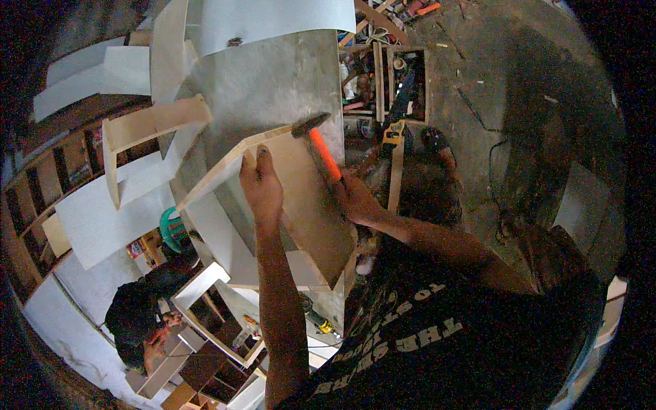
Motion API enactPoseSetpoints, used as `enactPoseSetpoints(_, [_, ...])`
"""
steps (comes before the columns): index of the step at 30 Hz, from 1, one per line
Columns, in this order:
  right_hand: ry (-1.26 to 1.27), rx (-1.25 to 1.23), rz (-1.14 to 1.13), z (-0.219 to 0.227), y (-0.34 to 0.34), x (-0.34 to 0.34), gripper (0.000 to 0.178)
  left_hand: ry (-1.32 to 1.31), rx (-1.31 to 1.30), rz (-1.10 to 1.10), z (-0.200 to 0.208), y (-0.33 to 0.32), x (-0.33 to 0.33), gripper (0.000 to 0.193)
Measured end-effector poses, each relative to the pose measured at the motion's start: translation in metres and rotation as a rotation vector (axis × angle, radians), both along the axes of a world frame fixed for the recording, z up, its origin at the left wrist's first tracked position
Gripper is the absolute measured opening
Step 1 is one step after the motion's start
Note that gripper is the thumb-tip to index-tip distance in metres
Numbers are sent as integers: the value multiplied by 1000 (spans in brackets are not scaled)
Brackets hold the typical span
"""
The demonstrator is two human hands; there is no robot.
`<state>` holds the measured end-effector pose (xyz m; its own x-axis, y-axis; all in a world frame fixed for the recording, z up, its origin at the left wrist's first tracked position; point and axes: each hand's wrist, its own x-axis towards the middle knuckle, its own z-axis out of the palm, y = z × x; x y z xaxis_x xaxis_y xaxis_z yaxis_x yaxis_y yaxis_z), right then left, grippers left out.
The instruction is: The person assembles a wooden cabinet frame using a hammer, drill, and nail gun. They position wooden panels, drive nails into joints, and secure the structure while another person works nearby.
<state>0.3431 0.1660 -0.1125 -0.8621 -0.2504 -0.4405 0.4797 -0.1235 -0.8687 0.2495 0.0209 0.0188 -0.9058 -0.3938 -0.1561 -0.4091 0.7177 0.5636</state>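
On the grey work table stands an open box of thin wooden boards, tilted with one corner toward me. My left hand grips the top edge of its far board, thumb and a finger showing over the rim. A hammer with an orange handle is held in my right hand, closed low on the grip. Its dark head lies at the box's upper right corner, touching or just above the edge; I cannot tell which.
A yellow-handled saw and a crate of scraps and tools are right of the table. A white sheet covers its far end. Left are a wooden frame, white panels and a green stool. Another person works lower left, near a drill.
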Motion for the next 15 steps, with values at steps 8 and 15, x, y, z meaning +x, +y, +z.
enactPoseSetpoints(8, [152, -122, -33, -21, -2, 2, 26, 76, 18, 42, 12, 16, 2, 42])
enactPoseSetpoints(15, [82, -77, 166, -30, 20, -11, 27, 22, 33, 81, 13, 18, 7, 38])
